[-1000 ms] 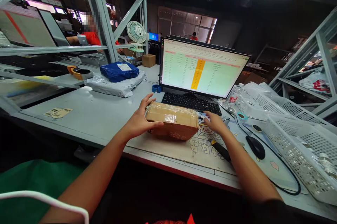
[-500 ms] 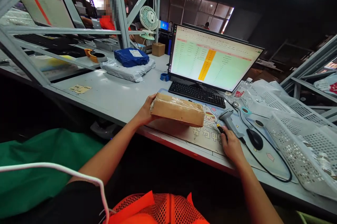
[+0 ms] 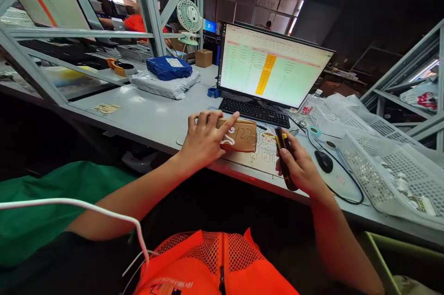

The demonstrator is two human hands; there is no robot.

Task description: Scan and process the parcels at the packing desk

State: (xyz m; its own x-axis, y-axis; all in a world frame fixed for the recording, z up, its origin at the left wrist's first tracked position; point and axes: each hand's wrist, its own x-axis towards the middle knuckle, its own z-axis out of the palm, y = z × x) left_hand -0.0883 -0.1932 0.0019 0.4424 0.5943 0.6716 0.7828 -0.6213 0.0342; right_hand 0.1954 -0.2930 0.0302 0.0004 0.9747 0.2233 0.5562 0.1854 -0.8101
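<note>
A small brown cardboard box (image 3: 245, 137) with handwriting and a white mark on its side lies on the desk mat. My left hand (image 3: 204, 141) grips its left end, fingers over the top and thumb along the side facing me. To the right of the box, my right hand (image 3: 300, 163) is closed around a black and yellow box cutter (image 3: 280, 140), held upright and apart from the box. Whether its blade is out I cannot tell. The keyboard (image 3: 255, 113) is just behind the box.
Behind the keyboard stands a monitor (image 3: 277, 66). A mouse (image 3: 323, 161), its cable and white plastic baskets (image 3: 385, 170) are at the right. Blue (image 3: 169, 67) and white parcels (image 3: 163, 83) lie at the left near a metal frame (image 3: 152, 17). A person in orange is beyond.
The box has been lowered and turned so its written side shows. My left hand has moved over it. My right hand has lifted the box cutter upright, away from the scanner.
</note>
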